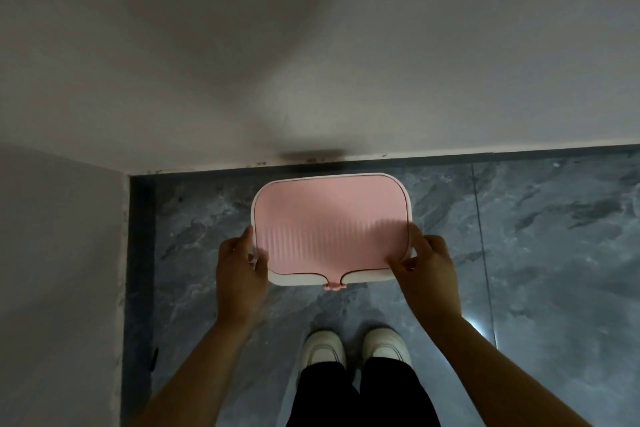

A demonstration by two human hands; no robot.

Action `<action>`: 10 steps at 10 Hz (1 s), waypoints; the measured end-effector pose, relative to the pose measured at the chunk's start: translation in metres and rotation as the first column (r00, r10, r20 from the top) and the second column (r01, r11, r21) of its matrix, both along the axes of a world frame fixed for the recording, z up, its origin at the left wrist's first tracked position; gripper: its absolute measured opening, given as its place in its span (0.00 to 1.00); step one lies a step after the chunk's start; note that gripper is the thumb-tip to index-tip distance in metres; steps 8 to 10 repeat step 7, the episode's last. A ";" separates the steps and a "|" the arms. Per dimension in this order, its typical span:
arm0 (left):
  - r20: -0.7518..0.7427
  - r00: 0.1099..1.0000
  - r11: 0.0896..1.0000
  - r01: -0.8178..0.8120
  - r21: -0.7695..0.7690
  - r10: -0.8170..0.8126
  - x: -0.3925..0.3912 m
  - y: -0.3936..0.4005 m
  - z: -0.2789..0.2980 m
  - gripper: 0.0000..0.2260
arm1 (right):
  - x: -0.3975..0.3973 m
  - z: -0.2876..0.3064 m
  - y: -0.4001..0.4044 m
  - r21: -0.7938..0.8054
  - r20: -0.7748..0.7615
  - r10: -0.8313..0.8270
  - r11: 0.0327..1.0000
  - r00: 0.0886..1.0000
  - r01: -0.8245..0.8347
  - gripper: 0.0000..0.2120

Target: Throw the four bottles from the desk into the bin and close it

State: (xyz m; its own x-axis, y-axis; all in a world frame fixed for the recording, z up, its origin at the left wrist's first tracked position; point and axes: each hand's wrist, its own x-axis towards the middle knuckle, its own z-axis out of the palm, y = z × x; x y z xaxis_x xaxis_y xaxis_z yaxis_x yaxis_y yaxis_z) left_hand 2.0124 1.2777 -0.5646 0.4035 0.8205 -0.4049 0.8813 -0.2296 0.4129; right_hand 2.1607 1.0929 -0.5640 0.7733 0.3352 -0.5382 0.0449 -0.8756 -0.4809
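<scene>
bin (346, 279) on floor by wall | pink lid (329, 222) lying flat on top | left hand (240, 274) and right hand (427, 269) each grasping a near lid corner | press both corners evenly until seated | bottles not visible

The bin (331, 279) is white-bodied with a flat pink lid (330, 224). The lid is seated level within the white rim, closed. A small pink pedal tab (334, 286) projects from the near edge, midway between the two gripped near corners. No bottles are visible.
</scene>
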 end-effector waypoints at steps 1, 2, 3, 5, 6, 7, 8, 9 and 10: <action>0.014 1.000 1.000 0.000 -0.011 0.000 0.000 -0.002 0.003 0.21 | 0.001 0.003 0.000 0.001 -0.018 0.008 1.000 1.000 -0.008 0.28; 0.044 0.998 0.997 -0.050 -0.052 0.052 0.001 -0.006 0.010 0.21 | 0.003 0.010 0.002 0.028 -0.043 -0.011 1.000 0.999 0.012 0.26; 0.045 0.990 0.986 -0.125 -0.112 0.131 0.001 -0.008 0.023 0.17 | 0.004 0.023 0.004 0.049 -0.096 -0.017 0.999 0.995 0.021 0.22; 0.048 0.988 0.966 -0.133 -0.221 0.147 0.004 -0.017 0.078 0.15 | 0.004 0.074 0.005 0.091 -0.242 -0.120 0.985 0.963 0.146 0.14; 0.065 0.991 0.967 -0.098 -0.236 0.116 0.004 -0.020 0.116 0.12 | 0.007 0.110 0.002 0.126 -0.326 -0.150 0.972 0.934 0.200 0.11; 0.047 0.994 0.973 -0.088 -0.214 0.100 -0.006 -0.029 0.159 0.11 | 0.008 0.154 -0.010 0.164 -0.381 -0.211 0.943 0.900 0.290 0.08; 0.047 0.994 0.973 -0.088 -0.214 0.100 -0.006 -0.029 0.159 0.11 | 0.008 0.154 -0.010 0.164 -0.381 -0.211 0.943 0.900 0.290 0.08; 0.047 0.994 0.973 -0.088 -0.214 0.100 -0.006 -0.029 0.159 0.11 | 0.008 0.154 -0.010 0.164 -0.381 -0.211 0.943 0.900 0.290 0.08; 0.047 0.994 0.973 -0.088 -0.214 0.100 -0.006 -0.029 0.159 0.11 | 0.008 0.154 -0.010 0.164 -0.381 -0.211 0.943 0.900 0.290 0.08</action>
